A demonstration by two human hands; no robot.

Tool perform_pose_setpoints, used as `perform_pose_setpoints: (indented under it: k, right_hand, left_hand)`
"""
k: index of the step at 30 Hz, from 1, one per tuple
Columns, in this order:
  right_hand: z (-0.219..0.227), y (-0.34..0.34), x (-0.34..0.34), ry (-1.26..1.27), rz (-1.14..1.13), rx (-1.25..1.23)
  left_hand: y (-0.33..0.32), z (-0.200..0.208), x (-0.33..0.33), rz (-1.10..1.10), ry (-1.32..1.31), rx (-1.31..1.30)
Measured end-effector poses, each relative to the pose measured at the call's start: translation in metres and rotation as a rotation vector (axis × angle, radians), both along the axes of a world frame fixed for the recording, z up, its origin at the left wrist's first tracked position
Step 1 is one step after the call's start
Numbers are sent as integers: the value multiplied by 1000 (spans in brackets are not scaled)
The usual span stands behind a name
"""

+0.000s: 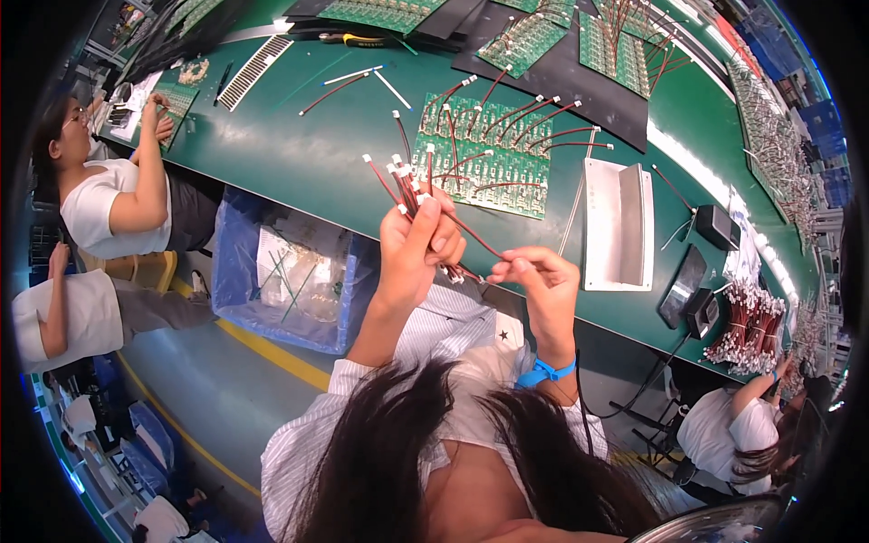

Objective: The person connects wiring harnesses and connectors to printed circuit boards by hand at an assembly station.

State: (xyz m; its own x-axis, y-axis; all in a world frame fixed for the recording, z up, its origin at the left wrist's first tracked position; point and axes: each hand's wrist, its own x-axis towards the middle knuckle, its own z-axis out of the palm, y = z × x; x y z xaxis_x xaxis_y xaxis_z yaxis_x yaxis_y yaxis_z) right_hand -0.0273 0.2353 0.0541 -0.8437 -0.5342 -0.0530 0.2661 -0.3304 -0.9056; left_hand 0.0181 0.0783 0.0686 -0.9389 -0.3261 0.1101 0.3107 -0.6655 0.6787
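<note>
My left hand (418, 240) is closed around a bunch of short red-and-black wires (407, 195) with white plug ends, which fan out above the fingers and poke out below them. A single wire (475, 237) stretches from this bunch to my right hand (541, 276), whose thumb and forefinger pinch its end. A blue band (546, 372) circles my right wrist. Just beyond my hands, a green circuit board panel (529, 201) lies on the table, with several similar wires standing up or lying across it.
A white metal tray (597, 226) sits right of the panel. Farther right are black boxes (717, 226) and tied wire bundles (747, 328). More wired panels (520, 41) rest at the back near yellow-handled pliers (353, 40). A blue-lined bin (237, 303) stands lower left; a co-worker (118, 195) sits left.
</note>
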Motion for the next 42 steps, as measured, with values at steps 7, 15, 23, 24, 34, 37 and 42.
perform_pose_setpoints:
  k: [7, 15, 23, 24, 34, 37, 42]
  right_hand:
    - [6, -1, -4, -13, 251, 165]
    - [8, 2, -7, 45, 451, 298]
    - [11, 3, -12, 66, 522, 269]
    - [11, 3, -12, 65, 521, 270]
    - [5, 6, -11, -30, 527, 221]
    - [5, 4, -10, -17, 519, 237]
    - [6, 6, -9, 92, 428, 214]
  left_hand:
    - [-3, 2, 1, 51, -55, -27]
    - [-13, 1, -1, 151, -251, -188]
    - [-18, -1, -3, 40, -224, -140]
    - [-18, -1, -3, 27, -217, -139]
    - [-20, 3, 2, -73, -223, -197]
    - [-20, 1, 1, -68, -230, -171]
    - [-21, 1, -2, -23, -286, -180]
